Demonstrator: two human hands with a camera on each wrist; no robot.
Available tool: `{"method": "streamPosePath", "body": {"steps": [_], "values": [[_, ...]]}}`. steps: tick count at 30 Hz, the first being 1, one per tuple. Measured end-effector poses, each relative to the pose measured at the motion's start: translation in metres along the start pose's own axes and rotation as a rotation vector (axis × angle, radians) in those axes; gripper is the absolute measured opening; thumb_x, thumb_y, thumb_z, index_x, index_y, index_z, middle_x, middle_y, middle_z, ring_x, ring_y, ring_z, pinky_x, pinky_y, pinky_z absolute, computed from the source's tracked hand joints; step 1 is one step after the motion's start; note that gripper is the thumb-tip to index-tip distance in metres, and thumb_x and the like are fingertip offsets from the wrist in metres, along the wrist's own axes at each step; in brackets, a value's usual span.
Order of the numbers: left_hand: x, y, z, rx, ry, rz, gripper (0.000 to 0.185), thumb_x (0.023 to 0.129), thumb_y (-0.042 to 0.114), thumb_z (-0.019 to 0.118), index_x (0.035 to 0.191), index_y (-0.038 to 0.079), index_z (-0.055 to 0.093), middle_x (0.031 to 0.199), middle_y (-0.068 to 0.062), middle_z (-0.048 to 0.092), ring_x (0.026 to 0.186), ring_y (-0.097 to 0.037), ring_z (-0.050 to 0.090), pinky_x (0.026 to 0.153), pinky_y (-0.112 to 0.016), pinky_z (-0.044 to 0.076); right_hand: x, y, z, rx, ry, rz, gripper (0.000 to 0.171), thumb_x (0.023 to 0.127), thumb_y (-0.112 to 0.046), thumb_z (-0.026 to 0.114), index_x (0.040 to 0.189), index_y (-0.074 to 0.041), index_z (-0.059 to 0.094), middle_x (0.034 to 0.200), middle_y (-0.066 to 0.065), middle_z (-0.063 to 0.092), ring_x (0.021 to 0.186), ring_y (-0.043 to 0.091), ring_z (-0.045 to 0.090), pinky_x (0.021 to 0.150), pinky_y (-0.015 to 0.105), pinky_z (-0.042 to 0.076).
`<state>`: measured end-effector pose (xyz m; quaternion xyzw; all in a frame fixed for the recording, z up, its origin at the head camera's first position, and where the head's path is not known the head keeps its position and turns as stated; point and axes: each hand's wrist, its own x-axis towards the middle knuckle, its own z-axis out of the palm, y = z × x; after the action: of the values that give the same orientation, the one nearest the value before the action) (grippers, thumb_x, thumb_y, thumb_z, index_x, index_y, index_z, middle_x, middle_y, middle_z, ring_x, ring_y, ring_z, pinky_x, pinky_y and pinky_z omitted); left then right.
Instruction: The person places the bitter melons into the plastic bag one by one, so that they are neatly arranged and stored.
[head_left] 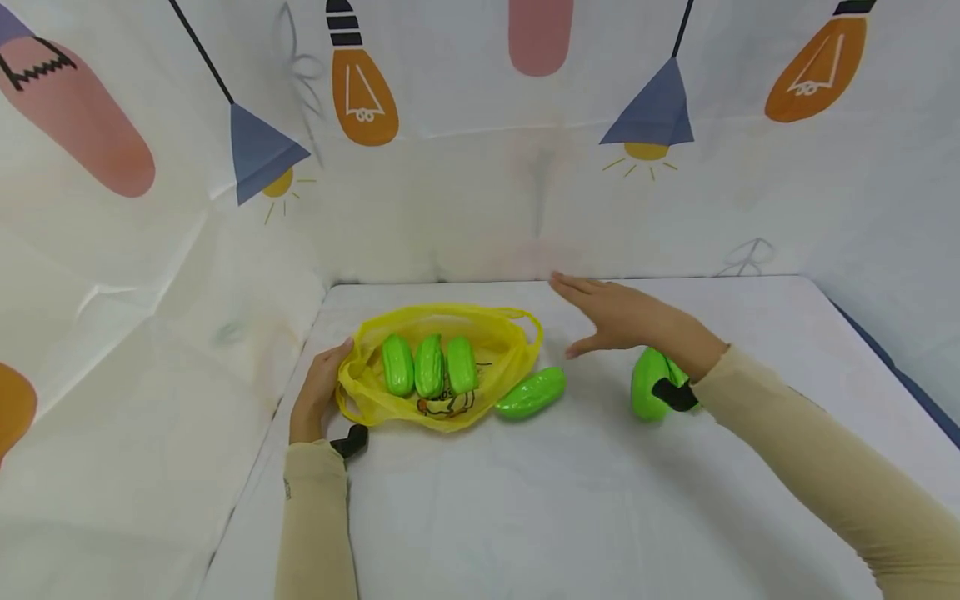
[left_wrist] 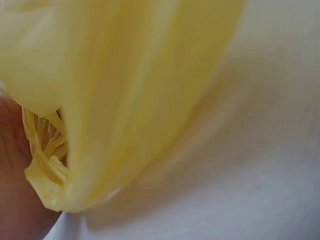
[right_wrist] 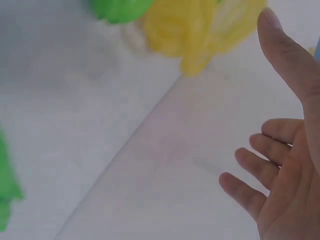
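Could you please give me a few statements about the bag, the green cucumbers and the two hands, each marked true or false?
1. Three green cucumbers lie side by side on the yellow bag. True.
2. The right hand grips a cucumber. False: it hovers with fingers straight and holds nothing.
3. The left hand holds the bag's left edge. True: the left wrist view shows bunched yellow plastic against the palm.
4. A fourth cucumber lies on the white table just right of the bag. True.
5. The bag is blue. False: it is yellow.
6. The last cucumber near the right wrist is inside the bag. False: it sits on the table, apart from the bag.
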<state>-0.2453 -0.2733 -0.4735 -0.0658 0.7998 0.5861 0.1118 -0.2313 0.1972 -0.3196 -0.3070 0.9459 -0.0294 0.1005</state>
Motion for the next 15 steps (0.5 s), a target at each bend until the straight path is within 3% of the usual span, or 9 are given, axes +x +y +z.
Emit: {"method": "streamPosePath", "body": {"steps": [5,9,15], "values": [[-0.002,0.005,-0.001,-0.001,-0.008,-0.014,0.084,0.097,0.064,0.041,0.149,-0.001,0.035,0.157,-0.019,0.032,0.141,-0.032,0.031,0.119,-0.048,0.023,-0.033,0.044,0.014,0.043,-0.049,0.107,0.119,0.073,-0.068,0.071,0.156,-0.002,0.016,0.163,0.02,0.013,0.145,0.044,0.021,0.113,0.063,0.025],[-0.009,0.015,0.001,-0.018,-0.02,-0.028,0.078,0.1,0.057,0.04,0.149,-0.004,0.034,0.156,-0.021,0.031,0.139,-0.032,0.033,0.119,-0.049,0.024,-0.056,0.065,0.032,0.092,-0.099,0.179,0.12,0.071,-0.063,0.077,0.154,0.001,0.02,0.16,0.025,0.017,0.143,0.049,0.019,0.111,0.067,0.023],[-0.007,0.013,0.001,-0.022,-0.012,-0.039,0.075,0.101,0.055,0.038,0.149,-0.003,0.034,0.155,-0.021,0.033,0.135,-0.03,0.036,0.118,-0.047,0.026,-0.071,0.074,0.062,0.139,-0.079,0.163,0.119,0.067,-0.061,0.08,0.153,0.002,0.025,0.158,0.026,0.022,0.143,0.05,0.019,0.112,0.068,0.019]]}}
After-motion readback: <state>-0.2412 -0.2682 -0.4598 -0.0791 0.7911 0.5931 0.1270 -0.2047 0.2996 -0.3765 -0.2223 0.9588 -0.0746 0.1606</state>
